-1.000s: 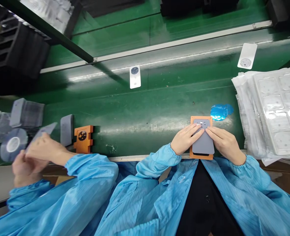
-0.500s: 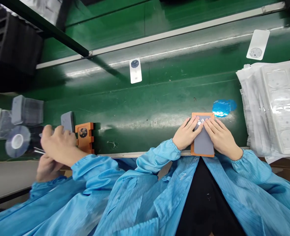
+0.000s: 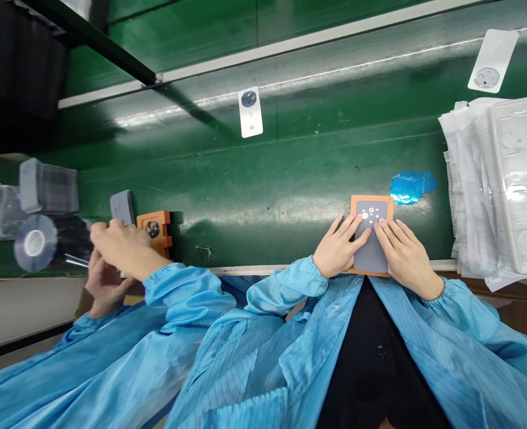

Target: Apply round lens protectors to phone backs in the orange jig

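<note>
A flat grey panel (image 3: 369, 252) with several small holes near its top lies in an orange fixture (image 3: 353, 201) at the bench's front edge. My left hand (image 3: 337, 246) rests on the panel's left side, fingers stretched out near the holes. From the right, my right hand (image 3: 404, 255) lays its extended fingertips on the panel. Both hands press flat and grip nothing. Just beyond the fixture's upper right corner is a crumpled piece of shiny blue film (image 3: 410, 187).
At left, a co-worker's hands (image 3: 123, 253) work beside another orange fixture (image 3: 156, 229), a tape roll (image 3: 35, 243) and stacked grey panels (image 3: 51, 186). White plates (image 3: 251, 122) lie further back. Clear plastic trays (image 3: 520, 185) are stacked at right.
My fingers have slid slightly down the panel, uncovering more of the holes. The co-worker's hands have shifted a little to the right. The whole view has tilted slightly.
</note>
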A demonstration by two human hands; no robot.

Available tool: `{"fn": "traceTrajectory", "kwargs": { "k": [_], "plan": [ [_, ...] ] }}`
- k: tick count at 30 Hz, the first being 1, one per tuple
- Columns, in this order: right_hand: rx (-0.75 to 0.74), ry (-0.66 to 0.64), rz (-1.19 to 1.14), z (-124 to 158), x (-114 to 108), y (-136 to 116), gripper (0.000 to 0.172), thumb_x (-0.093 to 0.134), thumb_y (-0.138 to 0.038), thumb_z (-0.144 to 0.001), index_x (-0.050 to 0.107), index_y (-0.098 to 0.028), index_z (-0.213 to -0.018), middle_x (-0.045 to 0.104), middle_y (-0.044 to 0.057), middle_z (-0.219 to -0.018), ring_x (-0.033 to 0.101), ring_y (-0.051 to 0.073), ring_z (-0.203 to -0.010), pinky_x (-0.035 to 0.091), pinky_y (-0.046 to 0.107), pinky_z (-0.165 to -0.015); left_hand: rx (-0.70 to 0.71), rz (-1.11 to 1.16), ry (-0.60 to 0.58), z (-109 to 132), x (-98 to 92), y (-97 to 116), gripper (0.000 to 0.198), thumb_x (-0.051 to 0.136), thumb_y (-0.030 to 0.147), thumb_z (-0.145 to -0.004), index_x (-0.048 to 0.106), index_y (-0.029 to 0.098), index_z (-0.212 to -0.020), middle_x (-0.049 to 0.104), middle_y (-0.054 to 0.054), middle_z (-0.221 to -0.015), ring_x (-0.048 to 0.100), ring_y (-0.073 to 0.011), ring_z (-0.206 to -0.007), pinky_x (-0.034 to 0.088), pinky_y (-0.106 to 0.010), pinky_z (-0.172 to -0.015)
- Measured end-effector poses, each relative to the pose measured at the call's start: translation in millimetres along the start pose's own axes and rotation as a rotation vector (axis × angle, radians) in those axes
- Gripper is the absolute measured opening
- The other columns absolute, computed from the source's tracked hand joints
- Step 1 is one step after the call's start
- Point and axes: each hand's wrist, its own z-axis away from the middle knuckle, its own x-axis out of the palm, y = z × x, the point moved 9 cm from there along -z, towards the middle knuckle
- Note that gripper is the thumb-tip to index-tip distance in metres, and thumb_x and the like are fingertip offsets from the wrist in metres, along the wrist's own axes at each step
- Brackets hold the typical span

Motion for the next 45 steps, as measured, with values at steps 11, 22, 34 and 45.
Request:
{"fn": "traceTrajectory", "kwargs": {
  "k": [11, 22, 34, 45],
  "plan": [
    [0.144, 0.499, -0.967, 6, -54, 43, 0.029, 0.062, -0.021, -0.097, 0.078, -0.031, -0.119, 0.077, 0.003, -0.121, 0.074, 0.029, -0.115, 0.063, 0.051, -0.102, -0.358, 0.861, 0.588, -2, -37.0, -54, 0.049, 0.077, 0.038, -0.089, 0.066, 0.021, -0.134, 0.068, -0.014, -0.137, 0.063, -0.0294, -0.132, 0.05, -0.047, -0.114],
    [0.3, 0.557, -1.344, -26, -39, 66, 0.034, 0.083, -0.052, -0.077, 0.063, -0.024, -0.081, 0.071, 0.003, -0.075, 0.073, 0.025, -0.073, 0.065, 0.045, -0.071, -0.136, 0.791, 0.73, -17, -107.2, 6, 0.017, 0.07, 0.032, -0.095, 0.073, 0.019, -0.084, 0.077, -0.007, -0.086, 0.073, -0.0188, -0.081, 0.06, -0.033, -0.08],
    [0.491, 0.579, -1.606, -146, -40, 113, 0.029, 0.085, -0.026, -0.078, 0.066, -0.021, -0.1, 0.077, 0.006, -0.109, 0.074, 0.022, -0.103, 0.063, 0.035, -0.09, -0.307, 1.029, 0.72, -67, -101.5, -102, 0.051, 0.074, 0.061, -0.086, 0.067, 0.016, -0.109, 0.074, -0.009, -0.107, 0.069, -0.0218, -0.1, 0.054, -0.033, -0.094],
    [0.433, -0.095, -1.626, -83, -5, 20, 0.049, 0.079, -0.056, -0.081, 0.076, -0.014, -0.107, 0.08, 0.012, -0.099, 0.077, 0.022, -0.089, 0.062, 0.035, -0.084, -1.219, 0.257, 0.466, -60, -178.3, -309, 0.064, 0.084, 0.024, -0.075, 0.048, 0.006, -0.126, 0.05, -0.032, -0.143, 0.043, -0.0423, -0.142, 0.035, -0.052, -0.115]
  ]
}}
